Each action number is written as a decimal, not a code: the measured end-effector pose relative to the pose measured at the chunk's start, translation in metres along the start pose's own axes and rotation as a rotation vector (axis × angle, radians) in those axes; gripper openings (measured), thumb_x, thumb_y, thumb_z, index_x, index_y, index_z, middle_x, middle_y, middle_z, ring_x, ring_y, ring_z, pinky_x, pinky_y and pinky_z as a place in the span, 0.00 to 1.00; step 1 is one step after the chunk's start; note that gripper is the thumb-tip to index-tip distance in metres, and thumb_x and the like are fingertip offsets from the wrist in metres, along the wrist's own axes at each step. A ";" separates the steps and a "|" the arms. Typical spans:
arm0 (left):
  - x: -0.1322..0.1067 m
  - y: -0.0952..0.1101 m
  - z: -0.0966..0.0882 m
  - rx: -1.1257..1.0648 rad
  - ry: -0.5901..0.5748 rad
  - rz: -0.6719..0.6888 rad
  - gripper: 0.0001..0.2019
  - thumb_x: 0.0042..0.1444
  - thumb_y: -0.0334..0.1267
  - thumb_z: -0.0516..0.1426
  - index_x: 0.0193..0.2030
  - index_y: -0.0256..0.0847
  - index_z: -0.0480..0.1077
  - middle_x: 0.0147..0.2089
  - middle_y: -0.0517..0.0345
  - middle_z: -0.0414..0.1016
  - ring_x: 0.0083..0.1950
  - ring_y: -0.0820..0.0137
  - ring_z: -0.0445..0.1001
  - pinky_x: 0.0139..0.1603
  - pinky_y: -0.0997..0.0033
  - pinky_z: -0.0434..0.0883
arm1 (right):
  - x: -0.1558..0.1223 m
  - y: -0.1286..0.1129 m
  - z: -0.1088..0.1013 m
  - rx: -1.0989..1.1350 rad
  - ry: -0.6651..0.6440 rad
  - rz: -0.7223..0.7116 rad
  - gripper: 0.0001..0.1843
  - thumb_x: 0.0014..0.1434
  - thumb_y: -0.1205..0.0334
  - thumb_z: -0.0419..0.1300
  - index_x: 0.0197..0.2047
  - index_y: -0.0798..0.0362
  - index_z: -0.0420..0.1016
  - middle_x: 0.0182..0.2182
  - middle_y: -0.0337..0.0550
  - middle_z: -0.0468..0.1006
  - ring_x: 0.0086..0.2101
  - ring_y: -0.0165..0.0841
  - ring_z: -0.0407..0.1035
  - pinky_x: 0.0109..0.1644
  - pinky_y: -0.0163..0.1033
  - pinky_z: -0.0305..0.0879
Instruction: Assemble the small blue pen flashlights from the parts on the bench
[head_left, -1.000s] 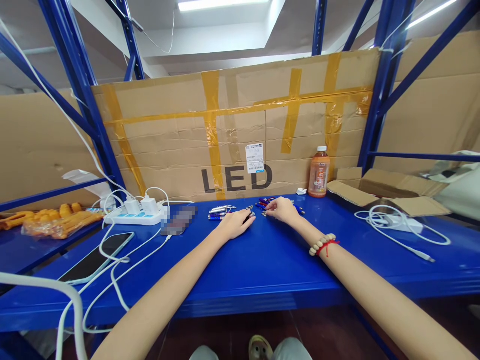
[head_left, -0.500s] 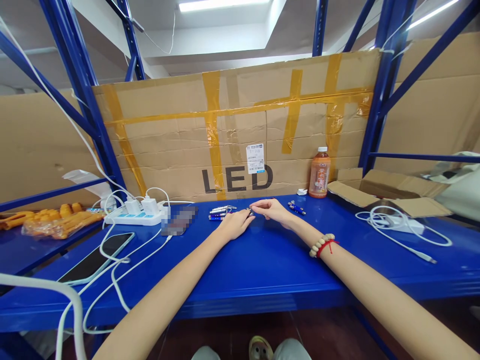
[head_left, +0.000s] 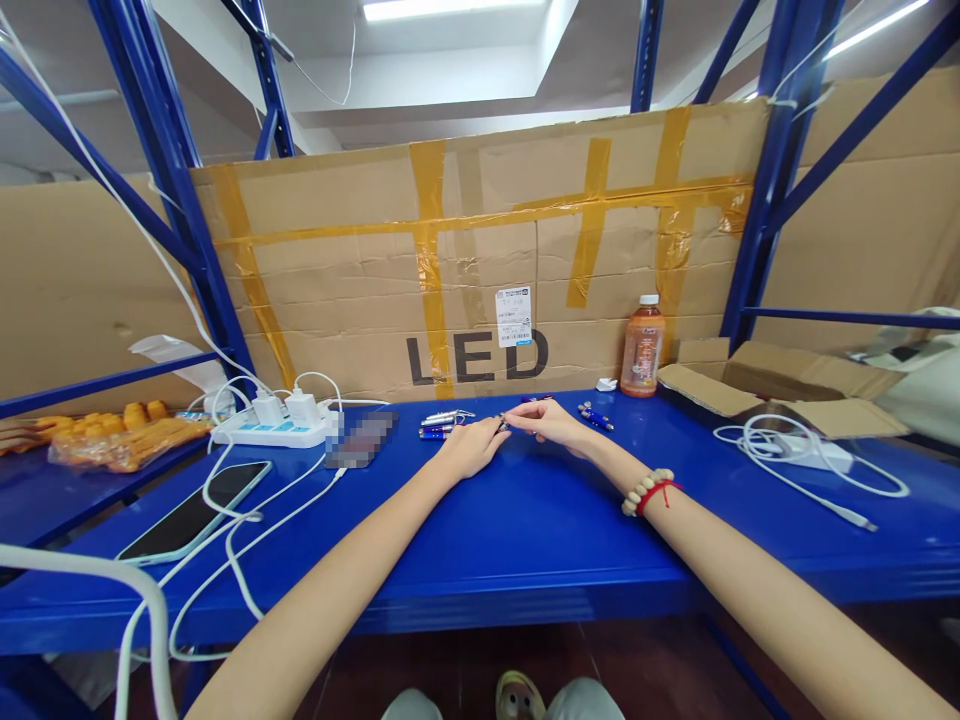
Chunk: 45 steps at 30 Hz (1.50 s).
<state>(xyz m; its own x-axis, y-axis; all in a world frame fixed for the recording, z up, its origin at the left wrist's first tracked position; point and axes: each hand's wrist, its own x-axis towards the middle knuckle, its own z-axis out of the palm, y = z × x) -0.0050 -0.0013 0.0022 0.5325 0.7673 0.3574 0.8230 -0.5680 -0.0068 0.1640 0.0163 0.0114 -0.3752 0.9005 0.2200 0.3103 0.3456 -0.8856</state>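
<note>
My left hand (head_left: pixel 478 447) rests on the blue shelf top with its fingers closed around something small and dark, mostly hidden. Close beside it on the right, my right hand (head_left: pixel 551 422) has its fingertips pinched at a small metallic piece (head_left: pixel 502 425) between the two hands. Its kind is too small to make out. Just left of my left hand lie several short silver and blue pen-like cylinders (head_left: pixel 442 421). To the right of my right hand is another small group of blue pen-like cylinders with metal ends (head_left: pixel 595 417).
A bottle of orange drink (head_left: pixel 642 347) stands at the back beside an open cardboard box (head_left: pixel 727 385). White cable (head_left: pixel 787 440) lies coiled on the right. On the left are a power strip (head_left: pixel 274 430), two phones, trailing cables and bagged orange items (head_left: pixel 124 440).
Both hands stay close together in nearly the same place, with slight finger movement at the small piece. The whole view has shifted slightly.
</note>
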 end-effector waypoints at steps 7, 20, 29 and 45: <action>0.000 -0.002 0.001 0.000 0.014 0.016 0.17 0.61 0.44 0.38 0.46 0.41 0.61 0.45 0.54 0.70 0.43 0.65 0.70 0.38 0.70 0.66 | -0.002 -0.001 0.002 0.021 0.000 0.001 0.23 0.43 0.48 0.60 0.37 0.56 0.75 0.19 0.36 0.66 0.21 0.21 0.53 0.19 0.26 0.48; 0.000 0.001 -0.002 0.026 -0.008 -0.043 0.16 0.61 0.43 0.38 0.45 0.41 0.61 0.45 0.54 0.70 0.44 0.63 0.70 0.36 0.69 0.67 | 0.009 0.012 0.004 -0.207 0.105 -0.321 0.19 0.41 0.49 0.61 0.28 0.58 0.76 0.25 0.43 0.75 0.22 0.25 0.61 0.25 0.32 0.56; 0.000 -0.001 0.000 0.037 -0.016 -0.036 0.16 0.60 0.43 0.38 0.43 0.40 0.62 0.44 0.53 0.70 0.44 0.62 0.69 0.36 0.68 0.66 | 0.012 0.015 0.003 -0.324 0.085 -0.421 0.16 0.44 0.52 0.60 0.28 0.57 0.76 0.25 0.43 0.75 0.22 0.26 0.63 0.25 0.31 0.58; 0.001 -0.007 0.004 -0.234 0.061 -0.098 0.06 0.60 0.38 0.40 0.41 0.42 0.53 0.34 0.57 0.67 0.35 0.67 0.69 0.31 0.71 0.62 | 0.008 0.007 0.006 -0.209 0.187 -0.386 0.24 0.38 0.48 0.63 0.34 0.58 0.69 0.23 0.37 0.69 0.18 0.22 0.57 0.22 0.30 0.57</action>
<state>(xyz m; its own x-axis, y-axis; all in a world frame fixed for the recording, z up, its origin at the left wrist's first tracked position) -0.0096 0.0041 -0.0011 0.4335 0.8067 0.4017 0.7980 -0.5507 0.2448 0.1582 0.0243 0.0045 -0.3403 0.7210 0.6036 0.3552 0.6929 -0.6275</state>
